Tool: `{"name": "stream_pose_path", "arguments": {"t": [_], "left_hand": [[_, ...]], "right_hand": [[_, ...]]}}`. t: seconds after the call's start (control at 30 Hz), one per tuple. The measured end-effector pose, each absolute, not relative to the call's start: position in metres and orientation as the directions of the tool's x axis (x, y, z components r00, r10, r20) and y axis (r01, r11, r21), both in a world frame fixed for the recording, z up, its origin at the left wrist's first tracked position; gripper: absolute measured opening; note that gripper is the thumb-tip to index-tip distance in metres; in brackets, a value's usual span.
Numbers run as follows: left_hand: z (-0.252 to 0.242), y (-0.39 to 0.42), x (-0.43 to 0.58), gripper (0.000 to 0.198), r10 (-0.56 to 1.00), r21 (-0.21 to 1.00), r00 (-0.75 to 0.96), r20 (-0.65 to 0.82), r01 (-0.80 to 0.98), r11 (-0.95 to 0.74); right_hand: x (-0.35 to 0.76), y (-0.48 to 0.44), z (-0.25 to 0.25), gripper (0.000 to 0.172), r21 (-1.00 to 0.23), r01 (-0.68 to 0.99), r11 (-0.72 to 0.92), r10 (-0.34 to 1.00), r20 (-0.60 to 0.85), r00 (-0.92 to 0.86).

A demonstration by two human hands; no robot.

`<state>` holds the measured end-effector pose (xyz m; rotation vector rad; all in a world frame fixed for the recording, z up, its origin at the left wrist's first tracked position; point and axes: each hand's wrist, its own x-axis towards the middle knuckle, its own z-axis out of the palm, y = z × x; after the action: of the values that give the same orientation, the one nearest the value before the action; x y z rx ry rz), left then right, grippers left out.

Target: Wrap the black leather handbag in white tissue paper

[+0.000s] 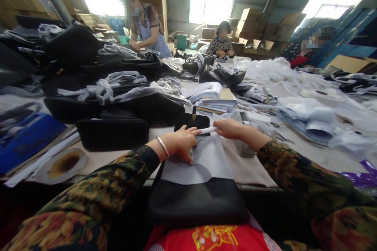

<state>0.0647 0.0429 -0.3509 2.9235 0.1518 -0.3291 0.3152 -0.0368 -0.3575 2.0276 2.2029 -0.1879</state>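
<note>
A black bag (197, 202) lies flat before me, over the table's front edge, its flap with a gold clasp (194, 116) at the far end. White tissue paper (203, 164) covers its middle. Spread on that paper is my left hand (183, 143), with a bracelet at the wrist, thumb apart from the stretched fingers. Its fingertips touch the left end of a narrow white wrapped strip (207, 130). My right hand (228, 128) pinches the strip's other end, fingers closed. What is inside the strip's wrapping is hidden.
Black bags (113, 134) with white-wrapped straps are heaped at left. Paper stacks (218, 100) lie ahead, a grey metal block (245, 141) right of the bag. A glue-stained dish (63, 164) stands left. White sheeting (271, 70) covers the far right. Several co-workers (151, 33) are across the table.
</note>
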Motion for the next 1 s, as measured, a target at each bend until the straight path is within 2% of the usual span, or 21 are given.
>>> {"name": "stream_pose_path", "arguments": {"t": [0.13, 0.2, 0.3, 0.4, 0.53, 0.63, 0.8, 1.0], "left_hand": [[-0.355, 0.050, 0.076, 0.047, 0.047, 0.249, 0.979, -0.199, 0.097, -0.964], [-0.364, 0.051, 0.081, 0.039, 0.149, 0.321, 0.985, -0.089, 0.170, -0.932], [-0.383, 0.050, 0.089, 0.040, 0.389, 0.376, 0.916, 0.101, 0.327, -0.867], [-0.397, 0.049, 0.093, 0.040, 0.441, 0.374, 0.882, 0.167, 0.357, -0.856], [-0.406, 0.045, 0.093, 0.036, 0.401, 0.315, 0.911, 0.096, 0.354, -0.881], [-0.410, 0.042, 0.092, 0.034, 0.406, 0.228, 0.907, 0.111, 0.374, -0.899], [-0.412, 0.037, 0.090, 0.037, 0.432, 0.122, 0.890, 0.143, 0.418, -0.900], [-0.413, 0.037, 0.086, 0.021, 0.360, 0.072, 0.914, 0.186, 0.353, -0.933]], "right_hand": [[0.293, -0.043, -0.356, 0.026, 0.039, 0.992, 0.119, 0.977, -0.184, -0.110], [0.284, -0.044, -0.359, 0.026, 0.046, 0.990, 0.133, 0.971, -0.207, -0.120], [0.273, -0.046, -0.361, 0.025, 0.052, 0.992, 0.113, 0.975, -0.197, -0.101], [0.261, -0.049, -0.362, 0.028, 0.053, 0.991, 0.119, 0.986, -0.123, -0.112], [0.249, -0.051, -0.365, 0.027, 0.112, 0.985, 0.131, 0.990, -0.068, -0.124], [0.244, -0.051, -0.368, 0.025, 0.127, 0.980, 0.155, 0.987, -0.072, -0.147], [0.241, -0.047, -0.366, 0.025, 0.061, 0.988, 0.144, 0.984, -0.113, -0.136], [0.241, -0.040, -0.362, 0.025, -0.001, 0.992, 0.123, 0.977, -0.173, -0.121]]}}
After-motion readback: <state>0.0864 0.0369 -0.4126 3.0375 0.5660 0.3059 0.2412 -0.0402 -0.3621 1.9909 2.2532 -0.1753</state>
